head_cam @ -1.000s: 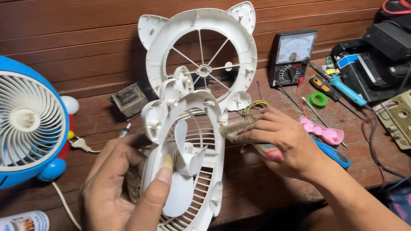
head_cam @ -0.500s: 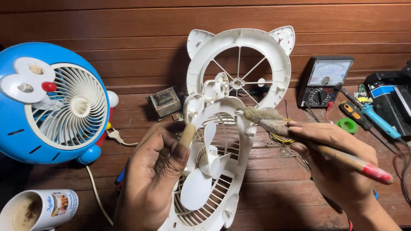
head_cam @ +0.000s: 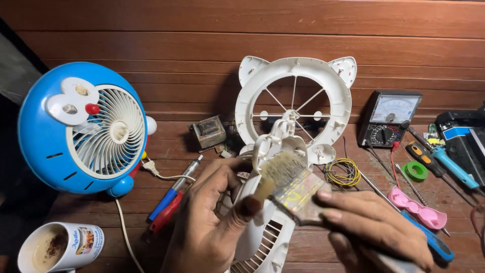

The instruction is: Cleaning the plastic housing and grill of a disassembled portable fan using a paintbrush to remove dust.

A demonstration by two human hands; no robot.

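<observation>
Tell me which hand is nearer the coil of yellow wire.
Right. The right hand, holding the paintbrush, sits just below the coil of yellow wire; the left hand is farther away, across the white fan housing.

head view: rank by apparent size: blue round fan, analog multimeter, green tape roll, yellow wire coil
1. blue round fan, largest by far.
2. analog multimeter.
3. yellow wire coil.
4. green tape roll, smallest.
All four sit at similar depth, so the order looks reliable.

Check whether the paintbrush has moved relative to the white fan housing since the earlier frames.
Yes. The paintbrush, in the right hand, now lies across the white fan housing, bristles nearer the left hand; earlier it sat off the right edge.
</observation>
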